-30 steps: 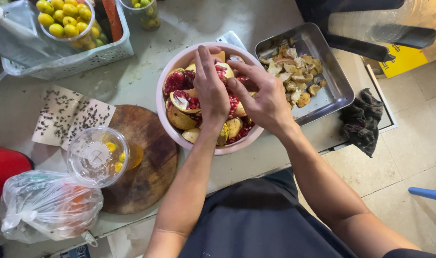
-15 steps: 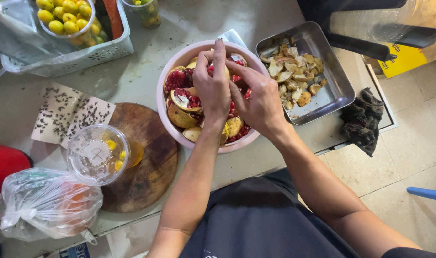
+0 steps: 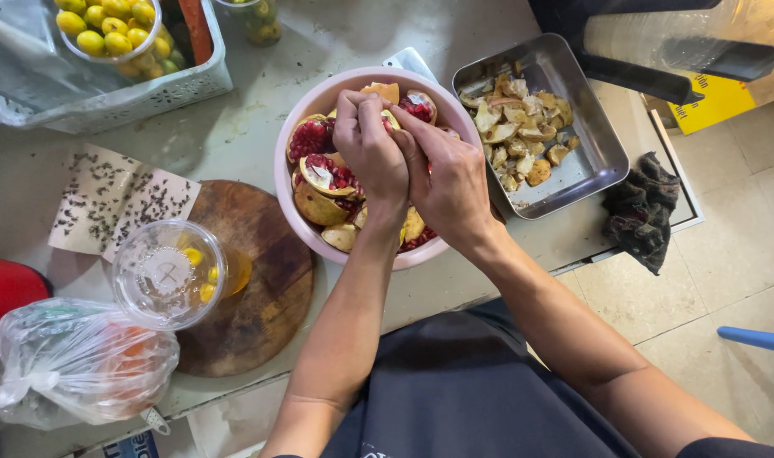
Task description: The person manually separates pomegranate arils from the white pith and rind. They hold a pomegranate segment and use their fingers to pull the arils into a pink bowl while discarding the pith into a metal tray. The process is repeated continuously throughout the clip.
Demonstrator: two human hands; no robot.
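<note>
Both hands are held together over a pink bowl [image 3: 287, 203] that stands on the counter [image 3: 260, 102] just in front of the person. The left hand [image 3: 372, 153] and the right hand [image 3: 446, 182] are closed side by side on one pomegranate piece [image 3: 390, 119] at the bowl's far side; the fingers are curled tight round it and most of it is hidden beneath them, so only a bit of pale rind and red seed is seen between the knuckles. The bowl is filled with more broken pomegranate [image 3: 315, 140], red seeds showing inside yellowish rind.

The step in hand is judged to be the breaking open of this piece, with the seeds worked loose over the bowl. For the next move a steady outward pull with both thumbs seems called for, with the piece kept low over the bowl so that loose seeds are caught there.

Just right of the bowl a metal tray [image 3: 603, 140] with pale rind scraps is seen. To the left, a round wooden board [image 3: 260, 297] lies with a clear plastic cup [image 3: 168, 273] on it, and a plastic bag [image 3: 73, 360] beside that. At the far left a basket [image 3: 116, 102] with small yellow-green fruit [image 3: 107, 25] is set. A dark cloth [image 3: 643, 208] hangs at the counter's right edge
</note>
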